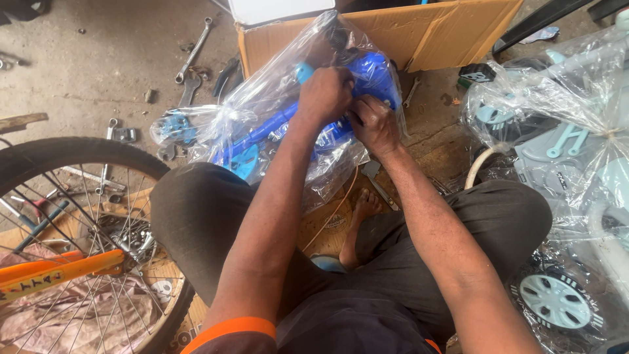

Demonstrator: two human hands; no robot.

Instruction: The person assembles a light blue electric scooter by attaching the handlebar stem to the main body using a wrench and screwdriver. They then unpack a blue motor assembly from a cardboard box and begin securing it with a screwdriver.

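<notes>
**A:** Where are the hands, and how are the arms held?

**B:** Both bare arms reach forward and down from the bottom of the view, over the person's folded knees. The left hand (325, 95) is curled into a closed grip, knuckles up, bunching the clear plastic wrap (262, 98) around a blue child's bike frame (370, 75). The right hand (375, 124) sits just beside it, touching it, wrist bent inward, fingers closed on the same wrapped frame lower down.

**A:** And where is the bike part itself?

**B:** It lies on the concrete floor (111, 52) just beyond the knees, tilted from lower left to upper right, its upper end against an open cardboard box (426, 29).

**A:** What surrounds it?

**B:** On the left, a bicycle wheel (78, 196) with an orange frame tube (59, 272) across its spokes. Spanners (194, 50) lie scattered on the floor behind. On the right, pale blue plastic parts in more clear wrap (563, 131), with a small wheel (557, 300) at the lower right. A bare foot (363, 206) rests between the knees.
</notes>
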